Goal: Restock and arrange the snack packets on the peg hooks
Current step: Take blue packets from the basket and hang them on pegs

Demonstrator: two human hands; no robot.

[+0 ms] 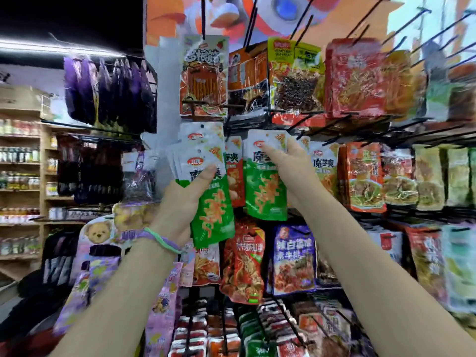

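The left hand [185, 199] grips a fanned stack of green-and-white packets [206, 186], thumb pressed across the front; their long axis runs upright, hang-hole ends up, leaning slightly left. The right hand [286, 161] pinches the white top of another green-and-white packet [265, 181], which hangs upright before the peg hooks [316, 124]. Around them the rack carries red, orange and purple snack bags [293, 258]. Wooden shop shelves [20, 176] with bottles stand far left.

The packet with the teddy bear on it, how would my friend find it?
Start at the left hand holding green-and-white packets. Go down past its wrist to the display's left edge. The bear packet hangs there, pale pink with a brown teddy face; nearby packets show food.
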